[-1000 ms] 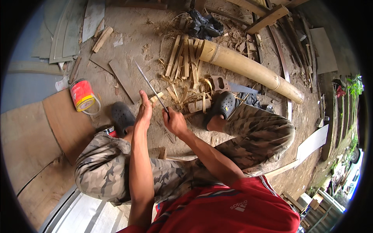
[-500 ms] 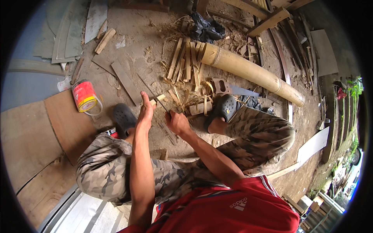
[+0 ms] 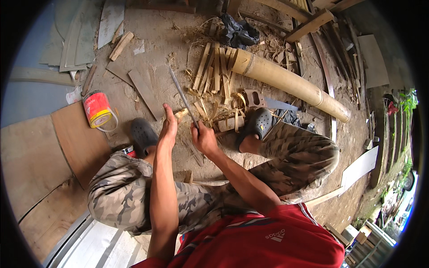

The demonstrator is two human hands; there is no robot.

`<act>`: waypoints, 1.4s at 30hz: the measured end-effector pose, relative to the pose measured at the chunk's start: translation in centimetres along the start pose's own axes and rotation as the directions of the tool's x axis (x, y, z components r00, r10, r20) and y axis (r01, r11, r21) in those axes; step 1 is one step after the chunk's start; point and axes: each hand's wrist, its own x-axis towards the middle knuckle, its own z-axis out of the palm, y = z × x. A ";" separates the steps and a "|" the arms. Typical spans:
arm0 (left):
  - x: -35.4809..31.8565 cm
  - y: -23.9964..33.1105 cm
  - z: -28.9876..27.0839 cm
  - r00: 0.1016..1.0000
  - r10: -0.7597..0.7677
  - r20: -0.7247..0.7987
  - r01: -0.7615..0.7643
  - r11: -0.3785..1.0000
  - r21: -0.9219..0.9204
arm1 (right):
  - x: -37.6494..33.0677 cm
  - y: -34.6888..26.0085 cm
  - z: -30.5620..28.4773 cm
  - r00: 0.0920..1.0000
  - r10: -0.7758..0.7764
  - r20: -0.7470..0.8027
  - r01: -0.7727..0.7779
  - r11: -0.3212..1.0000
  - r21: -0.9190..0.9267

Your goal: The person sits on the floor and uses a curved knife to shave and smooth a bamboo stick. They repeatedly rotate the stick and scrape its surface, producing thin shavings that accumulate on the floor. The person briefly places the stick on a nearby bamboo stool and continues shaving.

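My right hand (image 3: 205,139) is closed round the handle end of a long, narrow, dark blade, a long knife (image 3: 182,94) by its look. The blade slants up and away to the left. My left hand (image 3: 169,127) grips a short pale bamboo piece (image 3: 181,113), whose end shows beyond the fingers; the rest of it is hidden by the hand. The knife passes close to the right of that end, and I cannot tell if they touch. Ahead of both hands lies a row of split bamboo strips (image 3: 216,67), with curled shavings around them.
A thick bamboo pole (image 3: 290,82) lies beyond my right foot, and a handsaw (image 3: 272,102) is near that shoe. A red and yellow can (image 3: 99,109) lies at left by plywood sheets (image 3: 33,152). A black plastic bag (image 3: 239,32) sits at the back.
The knife has swung so its tip is farther forward and right, and more of the blade's flat side shows. My right hand has shifted slightly; my left hand keeps its hold.
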 end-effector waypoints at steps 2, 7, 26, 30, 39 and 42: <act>-1.8 1.3 0.9 0.999 0.031 0.044 -0.031 0.999 0.018 | 0.5 2.6 0.9 0.979 0.129 0.158 -0.091 0.970 -0.227; -1.3 0.6 0.8 0.996 0.083 0.014 -0.082 0.996 -0.019 | 0.3 0.7 -0.1 0.992 0.077 0.103 -0.065 0.991 -0.113; 0.0 0.0 0.3 0.998 0.059 0.036 -0.055 0.994 -0.095 | 0.8 1.9 1.2 0.990 0.080 0.117 -0.066 0.991 -0.119; 0.9 -0.9 -0.1 0.998 0.066 0.014 -0.065 0.993 -0.094 | 0.3 0.3 1.0 1.000 0.030 0.005 -0.031 0.992 0.126; 1.2 -0.7 0.3 0.995 0.094 0.021 -0.091 0.992 -0.088 | 0.7 0.6 0.8 0.999 0.000 0.044 -0.002 0.999 0.055; 0.9 -0.6 0.6 0.997 0.074 0.036 -0.073 0.996 -0.043 | 0.0 1.9 1.4 0.994 0.040 0.106 -0.036 0.998 -0.043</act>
